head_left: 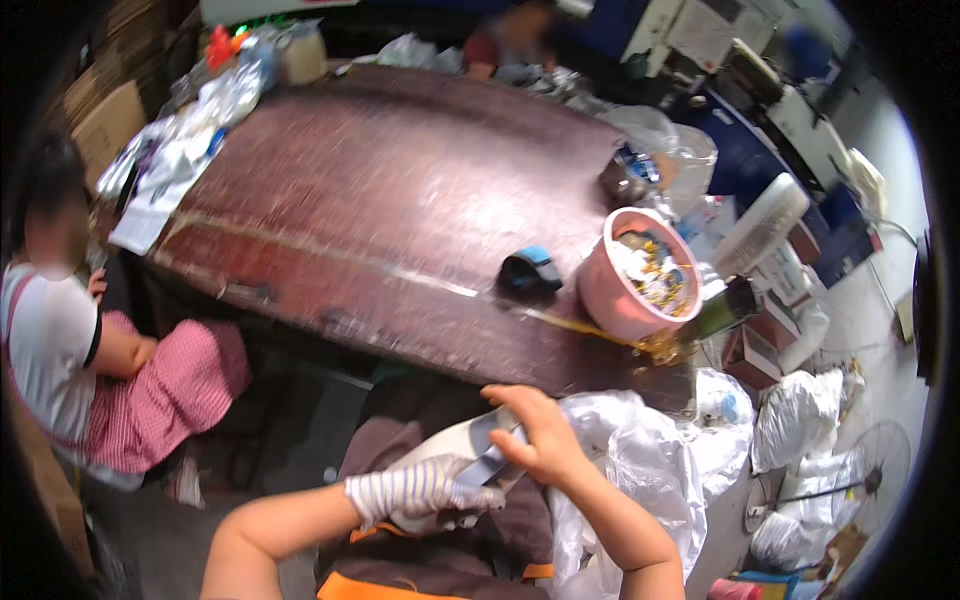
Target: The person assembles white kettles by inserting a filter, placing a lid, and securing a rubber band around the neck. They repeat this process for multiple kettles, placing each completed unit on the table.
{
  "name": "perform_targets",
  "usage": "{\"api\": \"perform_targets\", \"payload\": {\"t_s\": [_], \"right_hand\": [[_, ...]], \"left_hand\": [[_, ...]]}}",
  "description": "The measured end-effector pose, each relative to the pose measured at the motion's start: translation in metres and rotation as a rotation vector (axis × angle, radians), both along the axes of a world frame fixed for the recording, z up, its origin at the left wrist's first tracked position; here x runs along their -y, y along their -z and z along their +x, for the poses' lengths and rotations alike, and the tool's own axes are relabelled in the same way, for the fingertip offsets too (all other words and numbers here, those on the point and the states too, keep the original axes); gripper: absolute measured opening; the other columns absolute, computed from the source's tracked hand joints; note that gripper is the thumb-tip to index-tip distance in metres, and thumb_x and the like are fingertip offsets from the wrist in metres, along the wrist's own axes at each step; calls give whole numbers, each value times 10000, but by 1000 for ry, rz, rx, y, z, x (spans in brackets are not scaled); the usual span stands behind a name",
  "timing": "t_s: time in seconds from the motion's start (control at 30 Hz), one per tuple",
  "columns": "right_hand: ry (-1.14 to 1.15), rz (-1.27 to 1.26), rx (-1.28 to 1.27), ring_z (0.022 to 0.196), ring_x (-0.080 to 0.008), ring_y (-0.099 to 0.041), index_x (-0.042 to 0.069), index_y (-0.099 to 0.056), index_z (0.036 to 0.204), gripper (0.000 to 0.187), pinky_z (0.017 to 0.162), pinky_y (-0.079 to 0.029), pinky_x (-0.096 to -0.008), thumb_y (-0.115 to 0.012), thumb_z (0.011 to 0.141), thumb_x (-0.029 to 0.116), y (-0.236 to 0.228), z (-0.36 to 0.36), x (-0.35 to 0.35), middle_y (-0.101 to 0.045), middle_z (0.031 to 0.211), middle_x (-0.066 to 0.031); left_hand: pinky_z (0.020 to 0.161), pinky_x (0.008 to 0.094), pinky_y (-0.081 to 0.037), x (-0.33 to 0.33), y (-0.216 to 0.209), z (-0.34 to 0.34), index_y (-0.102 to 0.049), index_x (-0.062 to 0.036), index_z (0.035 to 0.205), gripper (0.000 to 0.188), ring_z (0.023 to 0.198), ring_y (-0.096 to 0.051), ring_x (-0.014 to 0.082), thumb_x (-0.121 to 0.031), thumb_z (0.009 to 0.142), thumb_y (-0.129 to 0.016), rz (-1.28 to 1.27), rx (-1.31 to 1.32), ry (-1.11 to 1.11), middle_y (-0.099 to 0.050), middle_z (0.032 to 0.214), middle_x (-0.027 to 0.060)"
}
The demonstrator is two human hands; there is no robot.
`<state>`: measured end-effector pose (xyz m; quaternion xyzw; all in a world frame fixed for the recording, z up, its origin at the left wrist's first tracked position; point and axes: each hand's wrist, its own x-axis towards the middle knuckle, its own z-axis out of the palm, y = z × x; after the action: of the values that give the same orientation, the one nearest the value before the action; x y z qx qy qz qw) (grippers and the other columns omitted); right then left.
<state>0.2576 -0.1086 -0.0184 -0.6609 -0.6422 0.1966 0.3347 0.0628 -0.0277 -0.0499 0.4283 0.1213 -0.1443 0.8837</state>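
Note:
Over my lap, both hands are on a long white object with a grey-blue band (480, 440); what kind of thing it is I cannot make out. My left hand (425, 490), in a white striped work glove, has its fingers wrapped round the near part. My bare right hand (537, 432) grips the far end, its fingers bent over the top and the thumb against the grey-blue part. The object lies slanted, just off the near edge of the dark red table (380, 210).
On the table stand a pink bucket (640, 310) holding yellow and white bits and a dark-and-blue piece (530, 272). White plastic bags (630, 470) lie at my right, near a fan (872, 480). One person (70, 340) sits at left, another (508, 45) beyond the table.

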Motion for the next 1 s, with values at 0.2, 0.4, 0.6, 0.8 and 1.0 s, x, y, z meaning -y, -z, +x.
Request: {"api": "perform_targets", "payload": {"t_s": [0.2, 0.4, 0.6, 0.8, 1.0], "right_hand": [[32, 40, -233, 1167, -272, -540, 58, -607, 1195, 428, 1025, -389, -394, -655, 868, 331, -20, 49, -21, -600, 1194, -120], [635, 139, 115, 964, -289, -660, 16, -646, 1138, 370, 852, -500, -380, -642, 853, 253, -40, 219, -60, -680, 1054, -173], [718, -293, 355, 1023, -356, -617, 45, -661, 1134, 445, 915, -475, -419, -684, 778, 310, -20, 260, -71, -618, 1137, -223], [781, -138, 154, 1153, -344, -558, 85, -660, 1160, 416, 963, -439, -427, -689, 789, 269, -12, 274, -64, -562, 1298, -177], [763, -335, 482, 1292, -328, -462, 141, -601, 1289, 620, 1051, -361, -474, -728, 747, 415, -18, 261, -69, -473, 1414, -163]], "left_hand": [[441, 224, -374, 7, -28, 4, -615, -75, 972, 214, 498, -490, 76, -255, 892, -699, 259, 23, -269, -551, 666, -15], [476, 256, -429, -6, -43, 17, -601, -20, 997, 226, 487, -465, 105, -196, 881, -680, -34, -143, -604, -496, 606, 3], [479, 270, -432, -14, -34, 25, -595, -16, 987, 225, 499, -480, 116, -194, 882, -684, -81, -146, -659, -515, 616, 17], [475, 244, -414, -17, -38, 30, -602, -45, 972, 222, 496, -475, 96, -236, 893, -682, -69, -149, -544, -512, 611, -4], [482, 232, -411, -15, -28, 34, -612, -66, 988, 232, 502, -472, 84, -276, 907, -667, -47, -151, -500, -517, 621, -19]]}}
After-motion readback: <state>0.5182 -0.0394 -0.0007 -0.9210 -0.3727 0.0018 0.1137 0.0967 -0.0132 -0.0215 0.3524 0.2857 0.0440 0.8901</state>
